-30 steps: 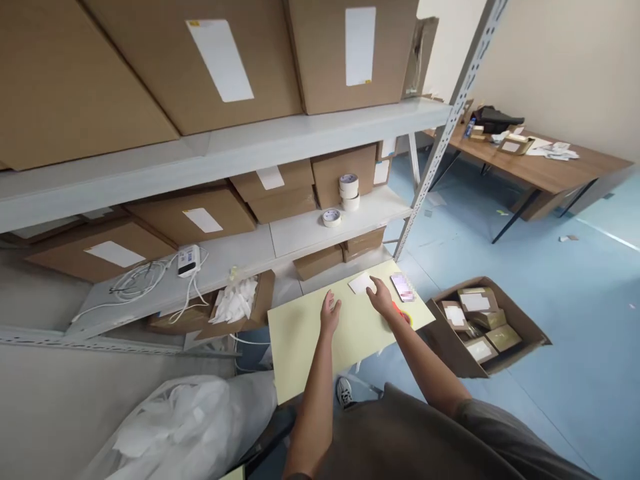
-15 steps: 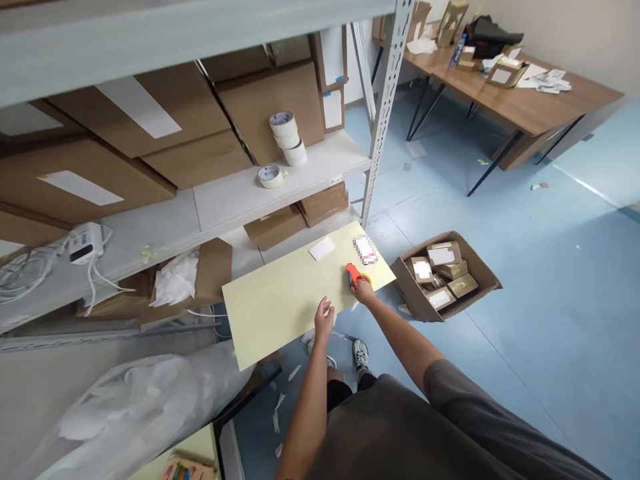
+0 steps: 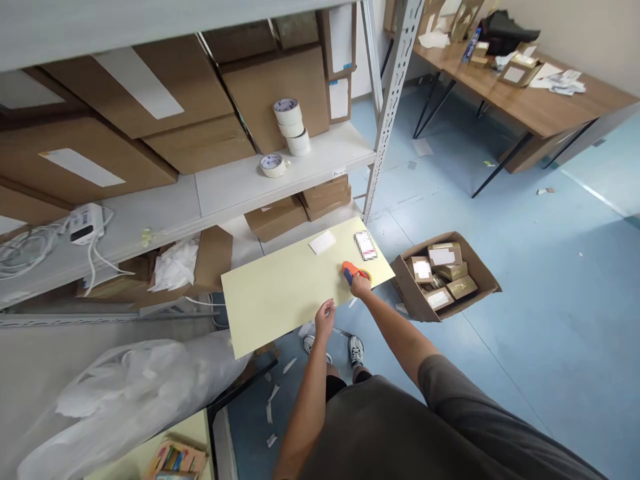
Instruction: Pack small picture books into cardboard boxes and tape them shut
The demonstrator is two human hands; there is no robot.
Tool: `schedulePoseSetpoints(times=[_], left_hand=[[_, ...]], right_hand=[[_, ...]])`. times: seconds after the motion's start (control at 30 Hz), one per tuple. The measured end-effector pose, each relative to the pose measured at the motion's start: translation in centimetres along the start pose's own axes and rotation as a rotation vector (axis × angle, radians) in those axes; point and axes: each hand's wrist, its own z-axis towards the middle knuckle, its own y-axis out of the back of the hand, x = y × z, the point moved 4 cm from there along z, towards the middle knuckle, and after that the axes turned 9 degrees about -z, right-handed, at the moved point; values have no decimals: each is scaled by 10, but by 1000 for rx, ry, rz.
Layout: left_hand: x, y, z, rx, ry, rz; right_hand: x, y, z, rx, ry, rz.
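My right hand (image 3: 360,285) is closed around an orange and blue tape dispenser (image 3: 350,269) with a yellow ring at its side. It holds the dispenser over the front right part of a pale yellow board (image 3: 280,287). Left of it, at the board's near edge, is my left hand (image 3: 325,319), its fingers curled in; what they hold, if anything, is too small to make out. A white slip of paper (image 3: 323,242) lies towards the board's far side. Close to the right end lies a blurred-out white label (image 3: 365,245).
On the floor at right stands an open carton (image 3: 420,303) of small boxes. Behind the board, a metal shelf (image 3: 220,200) bears large cartons and tape rolls (image 3: 289,119). A bundle of clear plastic wrap (image 3: 135,387) lies at lower left. A wooden table (image 3: 540,110) stands at far right.
My right hand has shifted slightly left with the tape dispenser, which has turned a little. The fingers of my left hand have drawn closer together. The view has tilted slightly.
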Motion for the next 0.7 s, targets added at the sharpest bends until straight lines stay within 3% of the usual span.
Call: schedulePoseSetpoints(times=[0.07,0.17,0.33,0.43,0.53,0.7], left_hand=[[-16,6,4,-12,-25,-6],[-56,19,12,-31,-99,-11],[-164,57,20,-47,-328,-66],[-237,78,14,55,-500,-40],[-294,94,1,215,-634,62],[-347,123,-17,325,-761,170]], right_hand=[[3,17,-10,29,-15,-46],[19,54,-28,-59,136,-59],[64,136,-69,-341,558,-4],[98,180,-92,-428,774,-65],[135,213,-112,-499,960,-134],[189,241,-133,-656,1122,-130]])
